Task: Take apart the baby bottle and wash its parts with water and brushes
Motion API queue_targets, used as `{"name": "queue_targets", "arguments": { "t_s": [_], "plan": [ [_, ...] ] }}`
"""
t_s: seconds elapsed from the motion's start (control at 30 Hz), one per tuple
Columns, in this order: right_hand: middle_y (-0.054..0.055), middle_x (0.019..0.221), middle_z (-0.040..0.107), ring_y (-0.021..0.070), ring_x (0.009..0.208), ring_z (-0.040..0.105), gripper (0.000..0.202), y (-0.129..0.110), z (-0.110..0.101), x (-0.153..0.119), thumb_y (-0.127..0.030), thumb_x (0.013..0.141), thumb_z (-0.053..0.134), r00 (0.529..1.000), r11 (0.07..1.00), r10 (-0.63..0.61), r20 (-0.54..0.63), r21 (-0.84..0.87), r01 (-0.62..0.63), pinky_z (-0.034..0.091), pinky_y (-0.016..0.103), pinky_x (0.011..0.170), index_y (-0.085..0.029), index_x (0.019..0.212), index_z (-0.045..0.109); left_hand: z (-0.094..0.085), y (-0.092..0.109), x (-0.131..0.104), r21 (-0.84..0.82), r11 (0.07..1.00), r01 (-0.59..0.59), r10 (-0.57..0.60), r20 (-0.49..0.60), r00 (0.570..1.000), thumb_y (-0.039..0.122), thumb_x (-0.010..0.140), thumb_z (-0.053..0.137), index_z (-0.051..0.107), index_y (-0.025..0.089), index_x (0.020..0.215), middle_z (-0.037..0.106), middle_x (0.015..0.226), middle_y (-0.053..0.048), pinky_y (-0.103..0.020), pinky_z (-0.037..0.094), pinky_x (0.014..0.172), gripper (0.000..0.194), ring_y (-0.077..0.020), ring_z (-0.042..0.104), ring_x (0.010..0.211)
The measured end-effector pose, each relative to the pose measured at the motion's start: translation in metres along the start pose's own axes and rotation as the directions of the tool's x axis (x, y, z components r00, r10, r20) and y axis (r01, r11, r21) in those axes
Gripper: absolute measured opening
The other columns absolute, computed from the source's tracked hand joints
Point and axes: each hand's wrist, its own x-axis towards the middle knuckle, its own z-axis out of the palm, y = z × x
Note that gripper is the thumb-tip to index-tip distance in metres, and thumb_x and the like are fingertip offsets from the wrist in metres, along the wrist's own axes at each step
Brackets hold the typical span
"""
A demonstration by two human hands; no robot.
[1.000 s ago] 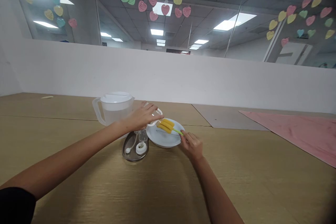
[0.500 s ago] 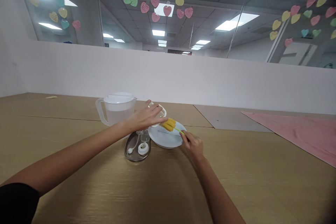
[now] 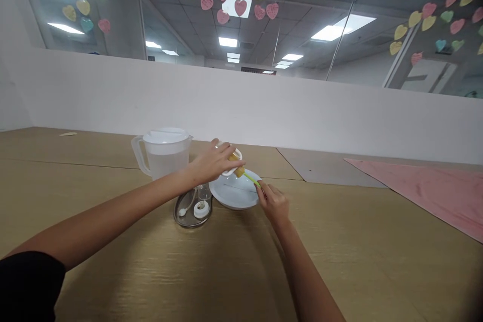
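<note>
My left hand (image 3: 214,163) is wrapped over a clear baby bottle (image 3: 239,153) with a white rim, tipped so that its mouth faces right and down. In my right hand (image 3: 274,204) is the thin green handle of a sponge bottle brush (image 3: 251,178). Its yellow head sits partly inside the bottle's mouth, the rest showing just outside. Beneath both hands stands a white bowl (image 3: 234,203). A metal tray (image 3: 190,225) left of it holds a white collar ring (image 3: 201,210), a straw with a white end piece (image 3: 183,212) and a clear cap (image 3: 204,192), partly covered by my left arm.
A lidded translucent pitcher (image 3: 168,155) stands behind my left forearm. To the right, a grey mat (image 3: 324,168) and a pink cloth (image 3: 426,186) lie on the wooden table (image 3: 211,271). A white wall (image 3: 264,110) with windows above rises behind.
The yellow brush head, outside the bottle's mouth before, has gone partly into it. My right hand has moved slightly left and up with the handle. The view has shifted a little.
</note>
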Motion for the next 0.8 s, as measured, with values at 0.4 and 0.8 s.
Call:
{"name": "queue_targets", "arguments": {
  "t_s": [0.4,0.8],
  "plan": [
    [0.001,0.054,0.057,0.0096,0.047,0.050,0.033,-0.001,0.007,-0.008,-0.030,0.096,0.041,0.999,0.999,0.027,0.046,-0.032,-0.026,0.030,0.024,0.049,-0.015,0.086,0.068,0.013,-0.001,-0.009,-0.003,0.982,0.189,-0.188,0.080,0.979,0.004,0.073,0.054,0.046,0.032,0.121,0.050,0.110,-0.010,-0.036,0.036,0.076,0.056,-0.0263,0.046,0.098],
    [0.001,0.055,0.056,0.0105,0.048,0.050,0.029,-0.013,0.003,-0.004,-0.025,0.095,0.042,0.996,0.998,-0.060,0.072,0.029,0.058,0.031,0.026,0.051,-0.013,0.087,0.067,0.010,0.043,-0.002,-0.111,0.992,0.054,-0.046,0.070,0.996,0.009,0.074,0.055,0.045,0.031,0.120,0.050,0.107,-0.010,-0.037,0.037,0.076,0.052,-0.0256,0.048,0.094]
  ]
}}
